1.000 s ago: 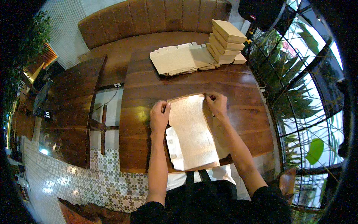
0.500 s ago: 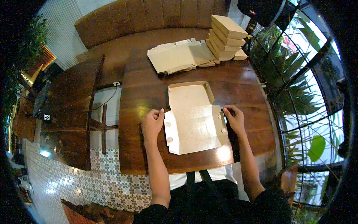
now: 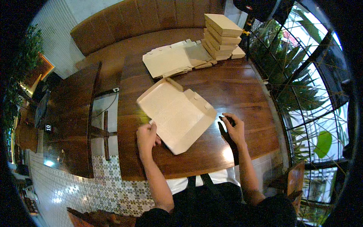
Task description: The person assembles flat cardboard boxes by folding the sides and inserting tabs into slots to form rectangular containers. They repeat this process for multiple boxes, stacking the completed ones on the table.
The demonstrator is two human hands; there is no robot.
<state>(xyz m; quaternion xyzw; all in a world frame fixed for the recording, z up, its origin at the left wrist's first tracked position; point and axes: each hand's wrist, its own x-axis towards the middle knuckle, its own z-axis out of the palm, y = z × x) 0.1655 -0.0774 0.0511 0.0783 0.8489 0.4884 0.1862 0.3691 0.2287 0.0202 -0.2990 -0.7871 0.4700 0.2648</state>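
Observation:
A partly folded brown cardboard box (image 3: pixel 181 115) is turned askew over the table in front of me, its lid end with raised sides pointing to the far left. My left hand (image 3: pixel 147 137) is closed on the box's left edge, thumb on top. On the other side, my right hand (image 3: pixel 234 126) is apart from the cardboard, fingers loosely curled and spread with nothing between them. A side flap with small tabs stands along the box's right edge.
Flat, unfolded cardboard blanks (image 3: pixel 168 58) lie stacked at the far side of the wooden table (image 3: pixel 249 102). Right of them rises a pile of folded boxes (image 3: pixel 223 34). A second dark table (image 3: pixel 70 125) stands to the left, and a barred window (image 3: pixel 314 94) to the right.
The box has rotated counterclockwise, its lid end swinging left. My right hand has let go of its right edge; my left hand has moved slightly nearer to me along the left side.

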